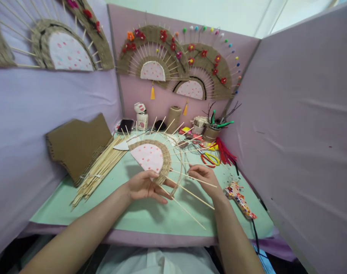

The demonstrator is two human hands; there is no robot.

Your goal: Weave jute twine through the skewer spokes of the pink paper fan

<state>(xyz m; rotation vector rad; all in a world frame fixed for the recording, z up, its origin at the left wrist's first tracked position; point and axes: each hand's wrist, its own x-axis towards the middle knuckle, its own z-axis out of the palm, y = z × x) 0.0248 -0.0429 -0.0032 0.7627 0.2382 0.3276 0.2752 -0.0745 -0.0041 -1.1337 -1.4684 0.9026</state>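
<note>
A half-round fan frame (147, 156) with a pink spotted centre, a woven twine band and thin sticks fanning outward is held above the table. My left hand (150, 186) grips its lower edge, thumb on the spotted centre and fingers spread beneath the band and sticks. A strand of twine (181, 167) curves round across the sticks. At the right side of the fan, my right hand (203, 177) has its fingers curled and pinched near a stick; whatever lies between the fingertips is too small to make out.
Bundled sticks (100, 167) and cardboard (79, 146) lie left. Scissors (210, 159), red cords (224, 152) and a patterned glue gun (241, 199) with a cable are right. A twine spool (173, 118) and jars (141, 120) stand behind; finished fans (153, 49) hang on the back panel.
</note>
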